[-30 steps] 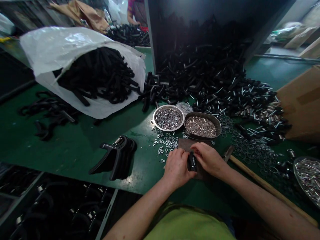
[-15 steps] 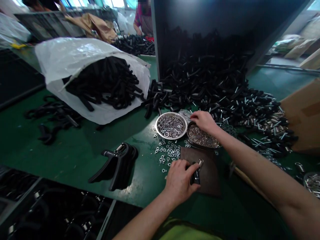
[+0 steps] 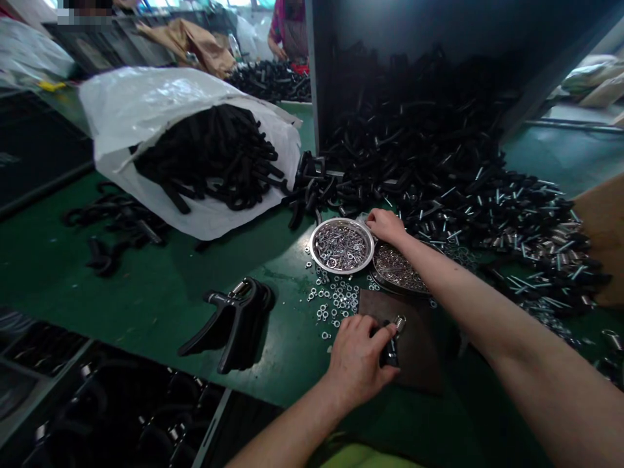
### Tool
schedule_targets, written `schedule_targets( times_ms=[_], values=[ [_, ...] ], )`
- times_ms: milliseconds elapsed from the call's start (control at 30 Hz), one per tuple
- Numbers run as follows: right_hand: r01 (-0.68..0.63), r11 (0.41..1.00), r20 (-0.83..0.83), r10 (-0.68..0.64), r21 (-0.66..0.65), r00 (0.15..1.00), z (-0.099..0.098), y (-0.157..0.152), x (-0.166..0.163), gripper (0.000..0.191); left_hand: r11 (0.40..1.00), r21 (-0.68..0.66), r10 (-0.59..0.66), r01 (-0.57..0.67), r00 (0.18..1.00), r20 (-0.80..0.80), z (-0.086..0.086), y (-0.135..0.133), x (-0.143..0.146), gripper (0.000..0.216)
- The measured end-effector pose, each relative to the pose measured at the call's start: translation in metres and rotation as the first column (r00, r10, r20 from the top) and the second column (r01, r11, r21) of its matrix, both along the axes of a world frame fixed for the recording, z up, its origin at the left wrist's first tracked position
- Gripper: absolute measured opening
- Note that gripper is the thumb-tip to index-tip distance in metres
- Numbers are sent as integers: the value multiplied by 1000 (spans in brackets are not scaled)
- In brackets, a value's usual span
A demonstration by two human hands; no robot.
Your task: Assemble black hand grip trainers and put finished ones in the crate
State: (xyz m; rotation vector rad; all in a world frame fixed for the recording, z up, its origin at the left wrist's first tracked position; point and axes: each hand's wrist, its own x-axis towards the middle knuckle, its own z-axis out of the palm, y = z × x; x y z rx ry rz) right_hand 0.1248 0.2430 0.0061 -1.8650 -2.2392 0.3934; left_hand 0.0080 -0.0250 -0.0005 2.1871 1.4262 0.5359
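My left hand [image 3: 363, 357] is closed around a small black part [image 3: 390, 350] low over a dark brown mat [image 3: 422, 354]. A coiled metal spring [image 3: 400, 323] sticks up at the far end of that part. Farther off, my right hand [image 3: 385, 225] is at the back rim of a bowl of small brassy pieces [image 3: 397, 266], beside a round metal dish of silvery small parts [image 3: 342, 246]. Its fingertips are bent together, and what they may hold is hidden. Loose metal eyelets [image 3: 336, 300] lie in front of the dish.
Black sprung clamps [image 3: 238, 325] stand stacked to the left, behind black crates [image 3: 117, 409]. A white bag [image 3: 160, 91] spills black handles. A large dark bin [image 3: 439, 45] pours black parts and pins across the back right, near a cardboard box [image 3: 602, 240]. Another person [image 3: 290, 32] works beyond.
My right hand has shifted from over the brassy bowl toward the back edge of the metal dish. The whole view has swung slightly; my left hand keeps its grip.
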Motion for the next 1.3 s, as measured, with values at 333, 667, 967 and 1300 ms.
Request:
schedule_targets(
  times_ms=[333,667,967,1300],
  values=[
    [1,998,-655,41,65,755,46,-99,47,14,799,-593,532,-100,578,619,11,6,-4,55],
    [-153,979,-840,-29,-133,542,25,-241,61,4,295,-757,942,583,-43,334,27,2,-2,30],
    [-148,988,-687,134,40,714,13,-245,67,4,441,-790,838,426,120,533,22,-3,4,36],
    [-668,633,360,563,391,744,-15,-230,87,23,987,-97,-112,125,985,128,7,16,-3,64]
  ],
)
